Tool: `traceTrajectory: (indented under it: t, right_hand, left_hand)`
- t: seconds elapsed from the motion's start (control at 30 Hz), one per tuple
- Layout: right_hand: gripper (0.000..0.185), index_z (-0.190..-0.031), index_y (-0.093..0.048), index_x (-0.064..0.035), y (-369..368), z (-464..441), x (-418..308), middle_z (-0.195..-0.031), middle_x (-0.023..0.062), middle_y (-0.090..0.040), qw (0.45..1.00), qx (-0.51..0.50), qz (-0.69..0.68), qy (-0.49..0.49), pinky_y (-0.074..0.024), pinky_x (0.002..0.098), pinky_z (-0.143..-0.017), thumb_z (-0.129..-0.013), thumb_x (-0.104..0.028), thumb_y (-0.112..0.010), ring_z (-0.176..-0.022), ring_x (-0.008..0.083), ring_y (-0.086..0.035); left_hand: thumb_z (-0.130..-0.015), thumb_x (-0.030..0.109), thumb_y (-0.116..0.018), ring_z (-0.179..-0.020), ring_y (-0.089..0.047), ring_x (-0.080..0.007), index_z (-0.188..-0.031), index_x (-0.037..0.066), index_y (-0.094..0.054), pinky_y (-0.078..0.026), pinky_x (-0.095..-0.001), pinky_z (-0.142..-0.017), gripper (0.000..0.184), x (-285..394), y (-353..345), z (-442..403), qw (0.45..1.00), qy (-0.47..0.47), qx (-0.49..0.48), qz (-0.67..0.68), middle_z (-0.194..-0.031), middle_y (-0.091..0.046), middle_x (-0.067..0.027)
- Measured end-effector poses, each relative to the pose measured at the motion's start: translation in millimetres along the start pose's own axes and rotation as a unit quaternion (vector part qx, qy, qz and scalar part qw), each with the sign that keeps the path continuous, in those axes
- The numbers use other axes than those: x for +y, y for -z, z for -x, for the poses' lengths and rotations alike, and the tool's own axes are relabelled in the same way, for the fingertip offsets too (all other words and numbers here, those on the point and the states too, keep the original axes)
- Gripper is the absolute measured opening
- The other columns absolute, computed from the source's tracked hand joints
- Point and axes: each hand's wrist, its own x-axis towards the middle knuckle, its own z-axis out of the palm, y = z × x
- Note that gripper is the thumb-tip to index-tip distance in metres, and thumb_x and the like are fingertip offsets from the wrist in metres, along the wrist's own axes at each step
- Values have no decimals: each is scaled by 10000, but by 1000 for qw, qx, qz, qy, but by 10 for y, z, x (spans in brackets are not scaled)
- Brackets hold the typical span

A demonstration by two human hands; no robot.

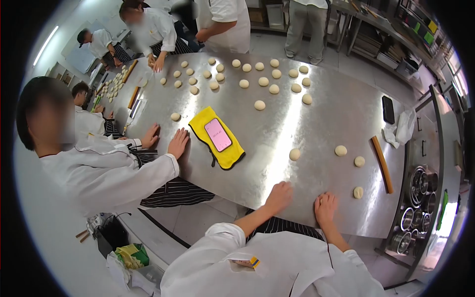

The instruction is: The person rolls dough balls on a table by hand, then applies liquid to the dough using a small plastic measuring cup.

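My left hand rests on the steel table near its front edge, fingers curled downward. Close by on the right, my right hand is also curled on the tabletop. Whatever may lie under or inside either hand is hidden. A round dough ball sits just beyond my left hand. Past my right hand lie a dough ball, another dough ball and a creased dough piece. A wooden rolling pin stretches along the right side, apart from my hands.
A pink-screened phone lies on a yellow cloth. Several dough balls spread over the far side. A person at left lays both hands on the table. A black phone and plastic bag lie at right.
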Motion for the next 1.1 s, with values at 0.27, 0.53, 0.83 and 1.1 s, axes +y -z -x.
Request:
traceTrajectory:
  t: [0.27, 0.53, 0.83, 1.1]
  right_hand:
    - [176, -928, -589, -51, 49, -1, 97, -994, 155, -585, 998, 0, -7, 61, -415, 531, -893, -867, -178, -695, -1008, 382, -530]
    - [150, -919, -606, -68, 148, -106, -84, -971, 125, -583, 999, -25, -14, 36, -426, 500, -867, -851, -166, -698, -981, 351, -543]
    - [143, -926, -610, -75, -17, -142, -43, -987, 158, -584, 997, -36, -61, -29, -443, 465, -866, -854, -168, -691, -988, 364, -549]
    - [144, -894, -610, -64, -59, 51, 86, -988, 150, -596, 1000, 2, -20, 21, -450, 476, -860, -859, -183, -684, -982, 361, -561]
  left_hand:
    - [-817, 170, -611, -941, -570, -245, -874, 83, -596, -466, -382, -805, 104, -169, 4, 22, 997, -3, -72, -12, -943, -564, -86]
    - [-819, 173, -642, -959, -582, -257, -910, 70, -595, -467, -383, -832, 146, -89, 6, -146, 996, -13, -83, -36, -986, -586, -94]
    - [-794, 157, -639, -985, -580, -247, -886, 78, -594, -480, -381, -823, 130, -103, -62, -133, 994, -80, -75, -15, -973, -582, -90]
    - [-807, 173, -623, -912, -576, -266, -885, 65, -601, -478, -394, -765, 134, -143, -72, -51, 998, -47, -33, 35, -894, -551, -95]
